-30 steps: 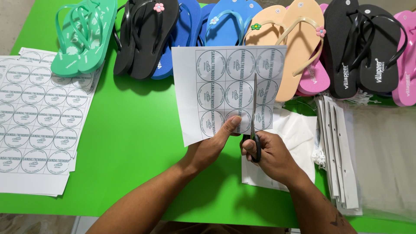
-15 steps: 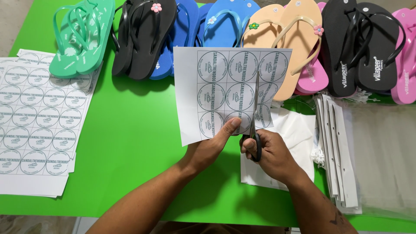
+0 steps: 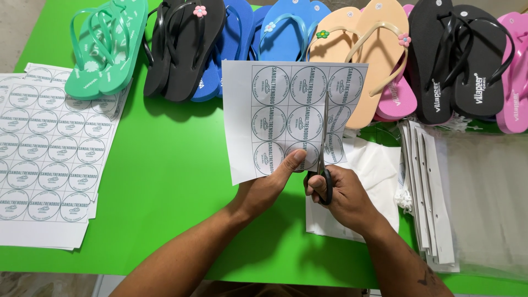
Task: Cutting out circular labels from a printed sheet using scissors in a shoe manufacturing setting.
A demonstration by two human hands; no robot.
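My left hand pinches the lower edge of a white sheet of round printed labels, holding it up over the green table. My right hand grips black-handled scissors. The blades point away from me and run up between the middle and right columns of labels, well into the sheet.
A stack of uncut label sheets lies at the left. Flip-flops line the far edge: green, black, blue, tan, black, pink. White papers and punched card strips lie at right.
The scissor blades have closed slightly and sit a little farther up the sheet; both hands stay almost where they were.
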